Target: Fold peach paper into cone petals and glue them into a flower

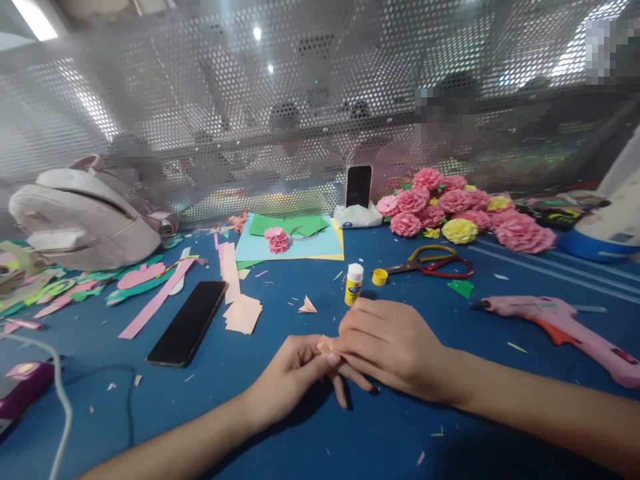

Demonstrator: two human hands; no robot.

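A small piece of peach paper (325, 344) is pinched between my two hands, just above the blue table. My left hand (300, 365) grips it with thumb and index finger while other fingers stretch out below. From the right, my right hand (393, 343) has its fingertips closed on the same piece, covering part of it. Just beyond my right hand stands an uncapped glue stick (353, 285), its yellow cap (379, 277) beside it. A folded peach paper piece (307, 305) lies ahead of my hands, and a stack of peach paper squares (243, 314) is to the left.
A black phone (188, 325) and a pink strip (156, 299) lie left. Scissors (425, 261) and a pink glue gun (560, 327) lie right. Paper flowers (425, 207), coloured sheets (300, 248), a propped phone (359, 187) and a backpack (90, 217) stand before a perforated metal screen (225, 87).
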